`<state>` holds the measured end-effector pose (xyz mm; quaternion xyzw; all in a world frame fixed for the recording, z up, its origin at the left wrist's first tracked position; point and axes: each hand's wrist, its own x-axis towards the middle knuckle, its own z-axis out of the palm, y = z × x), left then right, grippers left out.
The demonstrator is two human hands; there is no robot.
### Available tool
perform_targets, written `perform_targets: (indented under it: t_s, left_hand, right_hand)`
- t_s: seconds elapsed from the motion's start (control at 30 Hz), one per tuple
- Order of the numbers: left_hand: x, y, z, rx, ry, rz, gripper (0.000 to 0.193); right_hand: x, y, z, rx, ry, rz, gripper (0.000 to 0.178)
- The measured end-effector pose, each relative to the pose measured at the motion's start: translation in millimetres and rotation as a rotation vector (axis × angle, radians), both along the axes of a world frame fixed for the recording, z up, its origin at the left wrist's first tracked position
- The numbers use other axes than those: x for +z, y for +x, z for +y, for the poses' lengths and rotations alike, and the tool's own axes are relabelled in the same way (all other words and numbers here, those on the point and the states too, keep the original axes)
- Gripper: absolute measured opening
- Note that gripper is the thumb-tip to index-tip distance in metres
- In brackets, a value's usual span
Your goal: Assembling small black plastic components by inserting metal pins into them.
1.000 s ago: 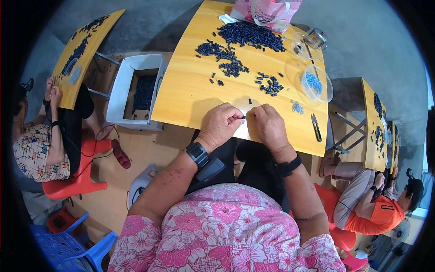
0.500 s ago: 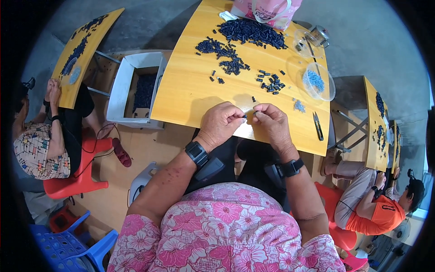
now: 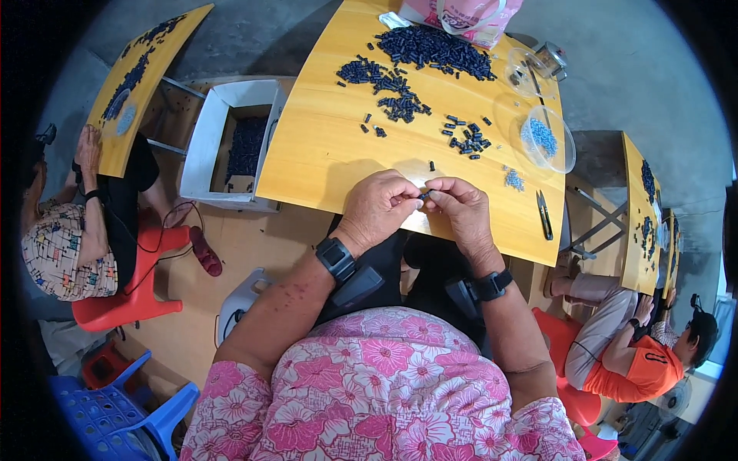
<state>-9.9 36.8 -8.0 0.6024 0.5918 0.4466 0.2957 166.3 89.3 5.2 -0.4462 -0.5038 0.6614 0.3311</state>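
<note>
Near the front edge of the yellow table [image 3: 307, 165], my left hand [image 3: 378, 203] and my right hand [image 3: 461, 206] meet fingertip to fingertip. Both are closed in a pinch on one small black cylindrical part [image 3: 424, 195], mostly covered by the fingers. Just beyond them lies a loose black part [image 3: 432, 166]. A small group of black parts [image 3: 467, 138] is spread farther off, with a larger heap [image 3: 438, 54] at the back. To the right of my right hand lie a few tiny pale-blue pieces [image 3: 513, 180] and a pair of thread snips [image 3: 544, 215].
A clear tub [image 3: 569, 152] of blue pieces stands at the table's right, near a metal cup [image 3: 552, 60]. A pink bag [image 3: 470, 21] is at the back. Left of the table sits a white box [image 3: 201, 157]. People work at tables on both sides.
My fingertips have come together; the right hand has moved slightly left, closing the gap at the black part. The view has shifted a little, moving the table contents slightly right.
</note>
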Motion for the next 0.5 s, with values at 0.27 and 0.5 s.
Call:
perform_targets:
  t_s: [0.27,0.5]
  left_hand:
    - [0.6,-0.4,0.1,-0.011,-0.017,-0.003,0.009]
    - [-3.1,-0.8,0.7,-0.012,0.016,-0.008,0.009]
  right_hand:
    - [-1.1,0.1,-1.2,-0.010,0.017,0.009,0.014]
    - [-3.2,0.4,-0.1,-0.004,0.051,-0.031,0.014]
